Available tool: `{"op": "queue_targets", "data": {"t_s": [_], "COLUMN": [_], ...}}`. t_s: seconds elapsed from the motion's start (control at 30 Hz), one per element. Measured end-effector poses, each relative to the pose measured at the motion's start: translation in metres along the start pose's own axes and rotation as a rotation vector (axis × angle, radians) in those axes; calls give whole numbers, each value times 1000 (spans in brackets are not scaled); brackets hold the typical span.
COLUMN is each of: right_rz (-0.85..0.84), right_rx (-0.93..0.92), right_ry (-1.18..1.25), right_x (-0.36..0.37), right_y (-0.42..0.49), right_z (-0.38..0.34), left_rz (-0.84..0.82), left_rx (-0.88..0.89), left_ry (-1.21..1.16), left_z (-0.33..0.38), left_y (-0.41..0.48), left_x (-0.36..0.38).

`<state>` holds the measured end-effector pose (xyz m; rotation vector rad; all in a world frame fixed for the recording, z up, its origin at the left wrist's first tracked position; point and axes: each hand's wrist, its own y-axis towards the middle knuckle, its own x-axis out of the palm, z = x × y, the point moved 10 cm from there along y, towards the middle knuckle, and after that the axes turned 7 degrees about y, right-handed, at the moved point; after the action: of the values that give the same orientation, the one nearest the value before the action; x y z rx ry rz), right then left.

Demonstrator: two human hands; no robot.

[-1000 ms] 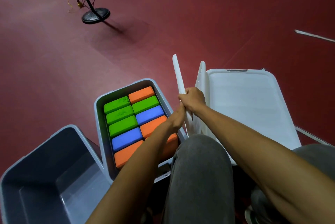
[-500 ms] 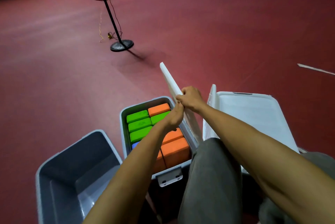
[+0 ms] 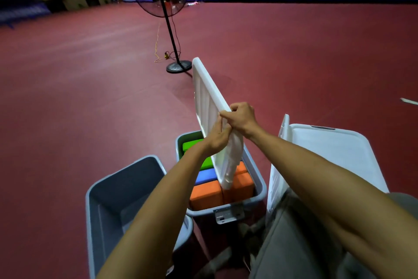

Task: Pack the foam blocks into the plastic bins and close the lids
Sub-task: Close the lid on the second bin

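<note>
I see both hands on one white lid (image 3: 207, 97), which is held tilted on its edge. The right hand (image 3: 241, 118) curls its fingers over the lid's upper edge. The left hand (image 3: 216, 140), just below and touching it, grips the same edge from the other face.

Directly under the hands sits the filled bin (image 3: 260, 188), with orange, blue and green foam blocks (image 3: 204, 196) packed side by side. I cannot tell whether the lid's lower corner touches them.

Below and left of the left hand is an empty bin (image 3: 106, 190). Right of the right forearm, a second lid (image 3: 334, 154) lies flat with a third lid (image 3: 274, 179) propped upright beside it. Beyond the hands a fan (image 3: 178, 67) stands on the red floor (image 3: 90, 97).
</note>
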<state>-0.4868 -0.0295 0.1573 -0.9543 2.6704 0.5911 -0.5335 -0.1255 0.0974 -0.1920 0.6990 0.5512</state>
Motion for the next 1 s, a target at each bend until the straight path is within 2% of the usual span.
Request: {"op": "queue_targets", "data": {"t_s": [0.1,0.2,0.33,0.47,0.67,0.8,1.0], "right_rz": [-33,-66,-104,-93,-21,-102,-258], "right_rx": [164,329,483,673,826,805,786], "right_ry": [291,615,790,881,693,558,236], "right_x": [13,31,57,68,39,30,33], "right_y": [-13,-29,-50,-71,-92,-93,-105], "right_z": [17,36,71,129,222,238,260], "left_rz": [79,32,-6,-132,-448,-493,-537], "left_rx": [-11,-43,-102,-225,-220,-264,-307], "left_ry": [113,308,418,474,537,447,527], "left_z": [-16,-15,-36,-61,-106,-122,-141], "left_y": [4,-11,-20,-30,-36,-32,-28], "left_x": [-11,-14,-6,29,118,146,174]}}
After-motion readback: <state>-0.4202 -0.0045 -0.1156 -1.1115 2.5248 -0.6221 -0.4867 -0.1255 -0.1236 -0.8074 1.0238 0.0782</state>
